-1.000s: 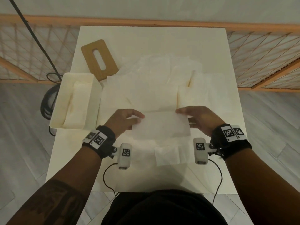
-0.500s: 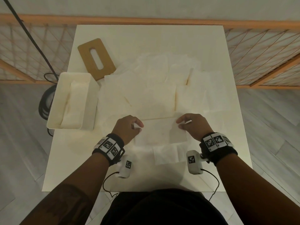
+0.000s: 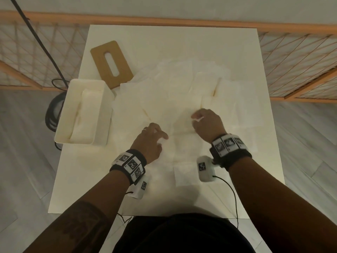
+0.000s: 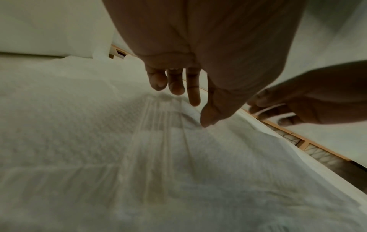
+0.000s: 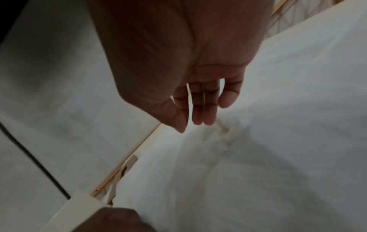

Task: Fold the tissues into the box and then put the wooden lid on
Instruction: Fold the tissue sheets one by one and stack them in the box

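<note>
Several white tissues lie spread over the middle of the table. A folded tissue lies flat near the front, between my wrists. My left hand hovers at its left end; in the left wrist view the left hand has straight, relaxed fingers just over the tissue sheet and holds nothing. My right hand is further out over the spread tissues. The right wrist view shows the right hand with its fingers straight and empty. The white box at the left holds folded tissues. The wooden lid lies behind it.
A smaller folded tissue lies near the front edge by my right wrist camera. The white table is bare at the back. A wooden railing with netting surrounds it. A black cable hangs at the left.
Both hands have let go of the folded tissue, which now lies flat. My right hand moved forward onto the spread tissues, and my left hand shifted slightly forward and right.
</note>
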Demonstrator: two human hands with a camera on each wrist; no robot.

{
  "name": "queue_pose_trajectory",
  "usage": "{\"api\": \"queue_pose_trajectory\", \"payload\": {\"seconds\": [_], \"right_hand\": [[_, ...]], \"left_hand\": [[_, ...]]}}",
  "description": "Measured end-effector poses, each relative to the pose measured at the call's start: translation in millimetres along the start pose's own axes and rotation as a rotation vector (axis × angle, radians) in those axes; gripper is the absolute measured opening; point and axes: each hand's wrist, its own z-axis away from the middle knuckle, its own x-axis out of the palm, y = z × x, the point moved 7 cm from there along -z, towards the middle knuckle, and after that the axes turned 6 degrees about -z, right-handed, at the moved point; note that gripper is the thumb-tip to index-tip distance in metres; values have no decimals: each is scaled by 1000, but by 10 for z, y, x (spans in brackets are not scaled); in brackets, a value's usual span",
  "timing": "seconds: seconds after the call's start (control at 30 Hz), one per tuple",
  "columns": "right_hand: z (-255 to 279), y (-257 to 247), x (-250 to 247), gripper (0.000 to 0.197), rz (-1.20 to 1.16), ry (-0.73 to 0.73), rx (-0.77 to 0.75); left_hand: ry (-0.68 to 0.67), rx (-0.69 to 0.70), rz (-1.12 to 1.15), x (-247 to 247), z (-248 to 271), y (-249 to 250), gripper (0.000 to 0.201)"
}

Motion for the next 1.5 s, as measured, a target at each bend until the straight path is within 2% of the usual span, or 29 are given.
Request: {"api": "queue_pose_trajectory", "payload": {"seconds": [0.1, 0.2, 0.27, 0.33, 0.43, 0.5, 0.57, 0.63, 0.7, 0.73, 0.8, 0.83, 0.87, 0.93, 1.0, 1.03, 1.07, 1.13, 1.2, 1.27, 1.33, 1.4, 1.5], "right_hand": [[-292, -286, 213, 37, 8, -72, 14], [-454, -384, 447, 62, 73, -138, 80], [-486, -419, 499, 69, 86, -126, 124], [-495, -456, 497, 62, 94, -100, 155], [-503, -518, 460, 34, 120, -99, 147], [-502, -533, 414, 21, 53, -97, 136], [-476, -540, 340, 20, -34, -80, 111], [-419, -560, 268, 30, -111, -83, 80], [-352, -602, 213, 39, -261, -112, 43], [-305, -642, 185, 44, -355, -136, 27], [-188, -772, 129, 55, -559, -224, -17], [-125, -848, 94, 52, -663, -273, -43], [-73, -918, 53, 45, -758, -317, -72], [14, -1001, -56, 29, -903, -370, -113], [34, -940, -202, 27, -933, -298, -116], [20, -845, -271, 29, -915, -222, -96], [-9, -711, -322, 36, -877, -141, -55], [-43, -443, -350, 66, -799, -70, 63], [-8, -289, -259, 91, -793, -178, 171], [101, -276, -129, 89, -878, -400, 224], [234, -334, -90, 71, -1049, -544, 235], [272, -320, -126, 56, -1165, -527, 236], [190, -275, -206, 46, -1196, -455, 141]], "left_hand": [[-54, -2, -42, 29, -24, 13, 32], [-45, 3, -58, 17, -42, 34, 37], [-50, -5, -71, 11, -49, 39, 45], [-53, -14, -90, 7, -57, 38, 49], [-58, -12, -92, 13, -63, 50, 50], [-31, -3, -98, -14, -66, 58, 48], [63, -5, -77, -94, -52, 62, 43], [256, -38, -21, -251, -14, 60, 46], [424, -112, 24, -402, 3, 32, 66], [448, -156, 46, -445, -18, 12, 79], [406, -217, 109, -487, -104, -12, 98], [379, -214, 158, -510, -154, 5, 98], [367, -192, 221, -559, -195, 43, 92], [381, -129, 323, -700, -228, 149, 61], [393, -162, 475, -874, -178, 234, 30], [381, -219, 663, -908, -159, 219, 22], [351, -273, 917, -919, -128, 223, 16], [240, -324, 1440, -879, -82, 263, 19], [108, -335, 1697, -845, -43, 333, 42], [-6, -329, 1771, -844, -10, 411, 52], [-71, -321, 1794, -821, 7, 427, 56], [-89, -359, 1770, -771, 35, 374, 58], [-96, -406, 1676, -693, 54, 266, 52]]}}
